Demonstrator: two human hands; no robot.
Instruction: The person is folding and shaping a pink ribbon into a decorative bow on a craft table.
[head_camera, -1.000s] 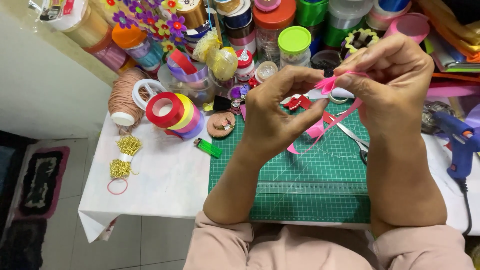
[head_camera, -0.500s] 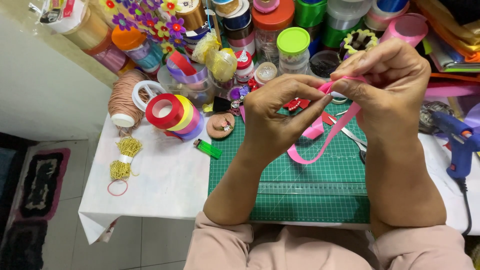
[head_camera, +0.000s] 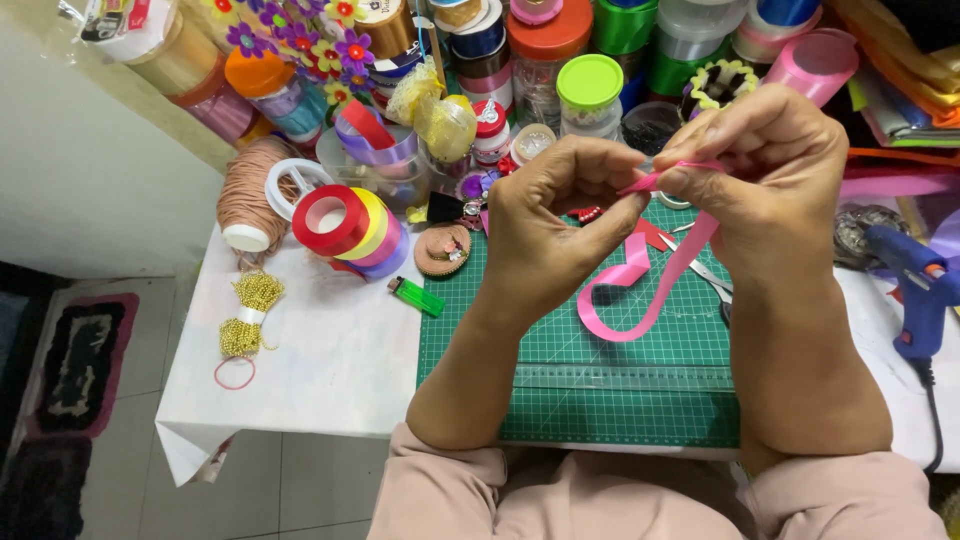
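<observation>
Both hands are raised above the green cutting mat (head_camera: 600, 400), close together, working the same pink ribbon (head_camera: 650, 290). The left hand (head_camera: 555, 225) is curled nearly closed, its thumb and fingertips pinching the ribbon's upper end. The right hand (head_camera: 770, 170) is closed too, fingers bent over the same spot, gripping the ribbon right where the two hands meet. From that pinch the ribbon hangs down under the right hand, sweeps into a loop below and between the hands, and curls back up toward the left wrist, hovering over or lightly touching the mat; I cannot tell which.

Just under the right hand a pair of scissors (head_camera: 710, 275) lies on the mat, partly hidden. Left of the left hand, on the white tabletop (head_camera: 330, 350), sits a green lighter (head_camera: 417, 296), and further left a stack of ribbon rolls (head_camera: 350, 225) in red, yellow and pink. Beyond those is a spool of tan cord (head_camera: 248, 200) and, nearer the edge, a bundle of gold bead chain (head_camera: 247, 315). To the right of the right hand rests a blue glue gun (head_camera: 915, 285). Behind both hands stand crowded jars and ribbon spools, one with a bright green lid (head_camera: 590, 82).
</observation>
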